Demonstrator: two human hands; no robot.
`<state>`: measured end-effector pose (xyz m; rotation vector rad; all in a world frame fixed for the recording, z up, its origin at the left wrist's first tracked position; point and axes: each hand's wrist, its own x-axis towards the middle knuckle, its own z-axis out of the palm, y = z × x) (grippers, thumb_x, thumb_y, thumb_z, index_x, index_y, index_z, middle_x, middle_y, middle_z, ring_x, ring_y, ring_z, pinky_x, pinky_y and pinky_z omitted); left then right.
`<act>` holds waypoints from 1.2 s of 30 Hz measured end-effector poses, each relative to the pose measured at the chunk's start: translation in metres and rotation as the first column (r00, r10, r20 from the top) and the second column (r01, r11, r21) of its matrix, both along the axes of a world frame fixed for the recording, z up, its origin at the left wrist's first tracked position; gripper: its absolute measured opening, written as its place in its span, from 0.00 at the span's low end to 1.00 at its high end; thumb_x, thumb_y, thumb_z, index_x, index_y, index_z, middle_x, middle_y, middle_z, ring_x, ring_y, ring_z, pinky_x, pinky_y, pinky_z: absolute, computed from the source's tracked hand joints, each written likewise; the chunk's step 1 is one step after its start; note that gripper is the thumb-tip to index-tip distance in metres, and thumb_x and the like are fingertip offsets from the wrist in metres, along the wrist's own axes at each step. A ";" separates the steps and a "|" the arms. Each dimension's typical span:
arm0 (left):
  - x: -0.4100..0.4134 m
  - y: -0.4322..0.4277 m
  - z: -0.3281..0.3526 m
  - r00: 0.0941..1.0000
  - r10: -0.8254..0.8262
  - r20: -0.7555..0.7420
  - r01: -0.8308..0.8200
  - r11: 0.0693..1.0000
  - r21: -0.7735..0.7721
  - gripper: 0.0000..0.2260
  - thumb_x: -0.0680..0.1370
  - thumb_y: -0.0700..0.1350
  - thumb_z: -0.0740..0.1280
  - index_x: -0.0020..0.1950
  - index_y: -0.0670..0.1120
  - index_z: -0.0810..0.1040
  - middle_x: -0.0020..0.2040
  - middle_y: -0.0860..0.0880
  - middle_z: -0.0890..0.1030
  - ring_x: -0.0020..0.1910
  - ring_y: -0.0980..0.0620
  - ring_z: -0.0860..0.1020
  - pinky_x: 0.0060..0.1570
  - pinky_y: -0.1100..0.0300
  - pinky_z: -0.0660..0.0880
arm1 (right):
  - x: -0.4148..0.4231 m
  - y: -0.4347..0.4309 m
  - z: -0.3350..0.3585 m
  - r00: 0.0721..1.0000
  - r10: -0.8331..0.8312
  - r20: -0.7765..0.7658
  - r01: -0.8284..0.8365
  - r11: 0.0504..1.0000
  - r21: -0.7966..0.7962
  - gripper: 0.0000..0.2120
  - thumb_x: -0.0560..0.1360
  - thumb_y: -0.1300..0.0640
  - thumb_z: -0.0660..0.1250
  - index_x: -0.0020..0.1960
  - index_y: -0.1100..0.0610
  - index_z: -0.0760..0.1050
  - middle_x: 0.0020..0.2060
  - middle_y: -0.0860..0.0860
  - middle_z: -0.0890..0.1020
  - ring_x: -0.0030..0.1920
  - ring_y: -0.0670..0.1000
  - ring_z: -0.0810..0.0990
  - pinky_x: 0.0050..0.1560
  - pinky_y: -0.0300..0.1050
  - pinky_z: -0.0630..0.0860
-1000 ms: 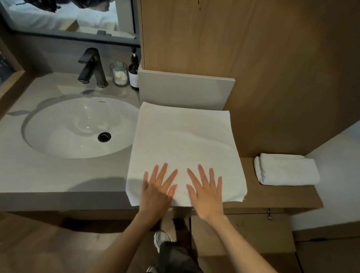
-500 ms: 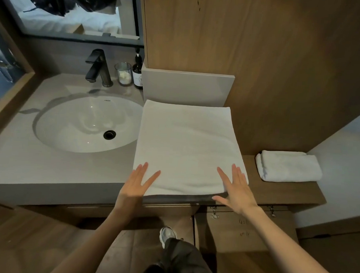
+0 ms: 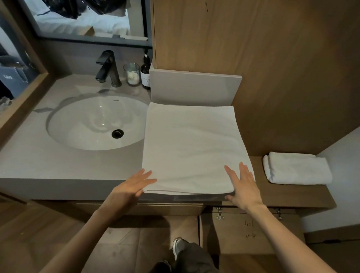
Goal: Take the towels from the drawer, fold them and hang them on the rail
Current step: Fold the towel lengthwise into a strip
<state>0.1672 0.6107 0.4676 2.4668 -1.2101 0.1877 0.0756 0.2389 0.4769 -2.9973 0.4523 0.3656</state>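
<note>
Towel (image 3: 191, 145) edge at counter (image 3: 27, 161) lip; left hand (image 3: 130, 186), right hand (image 3: 243, 187) at corners.

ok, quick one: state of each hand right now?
Left hand: open, straight fingers against the near-left corner of the flat towel.
Right hand: open, fingers flat on its near-right corner.

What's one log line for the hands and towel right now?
towel: flat on counter | left hand: open, near-left corner | right hand: open, near-right corner
</note>
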 end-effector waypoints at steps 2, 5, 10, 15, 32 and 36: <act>0.000 -0.004 0.007 0.999 -0.001 0.044 0.003 0.999 -0.048 0.16 0.77 0.37 0.66 0.65 0.44 0.77 0.66 0.45 0.76 0.68 0.45 0.72 0.67 0.52 0.68 | 0.002 -0.003 -0.002 1.000 0.005 0.003 -0.005 1.000 0.006 0.47 0.73 0.45 0.72 0.78 0.42 0.42 0.78 0.57 0.41 0.78 0.59 0.38 0.75 0.51 0.47; 0.001 -0.018 0.015 0.997 0.068 -0.034 -0.073 0.983 -0.166 0.17 0.81 0.44 0.55 0.63 0.43 0.78 0.63 0.46 0.79 0.67 0.48 0.73 0.71 0.53 0.64 | 0.008 -0.007 0.003 0.999 0.010 -0.043 -0.008 0.999 0.036 0.46 0.73 0.41 0.70 0.78 0.43 0.42 0.78 0.58 0.41 0.77 0.59 0.37 0.76 0.57 0.40; 0.012 -0.053 0.056 0.929 0.186 -0.319 -0.282 0.915 -0.288 0.18 0.77 0.54 0.58 0.55 0.46 0.81 0.53 0.53 0.81 0.54 0.56 0.76 0.62 0.59 0.71 | 0.005 0.012 0.038 0.987 0.150 -0.066 -0.126 0.952 0.279 0.44 0.72 0.35 0.67 0.77 0.36 0.43 0.79 0.50 0.46 0.78 0.57 0.40 0.71 0.64 0.33; 0.024 -0.101 0.093 0.939 0.087 -0.333 -0.185 0.944 -0.275 0.14 0.78 0.58 0.61 0.52 0.50 0.81 0.48 0.59 0.79 0.47 0.59 0.75 0.47 0.65 0.70 | 0.011 0.063 0.095 0.942 -0.028 0.334 -0.198 0.757 0.623 0.28 0.68 0.27 0.62 0.65 0.34 0.67 0.66 0.35 0.72 0.66 0.41 0.69 0.71 0.50 0.64; 0.046 -0.196 0.156 0.887 -0.147 -0.438 -0.033 0.925 -0.378 0.08 0.75 0.59 0.68 0.47 0.56 0.79 0.43 0.58 0.79 0.45 0.57 0.77 0.45 0.61 0.74 | 0.011 -0.014 0.194 0.657 -0.056 0.752 -0.266 0.916 0.301 0.17 0.79 0.42 0.56 0.57 0.51 0.77 0.49 0.44 0.81 0.47 0.41 0.79 0.46 0.31 0.74; 0.086 -0.183 0.146 0.899 -0.036 -0.436 -0.112 0.944 -0.310 0.08 0.73 0.62 0.67 0.40 0.60 0.77 0.36 0.57 0.79 0.36 0.59 0.75 0.38 0.57 0.71 | 0.018 -0.041 0.233 0.535 -0.254 0.806 -0.253 0.862 0.440 0.09 0.81 0.53 0.60 0.57 0.54 0.75 0.42 0.44 0.80 0.37 0.46 0.80 0.35 0.33 0.75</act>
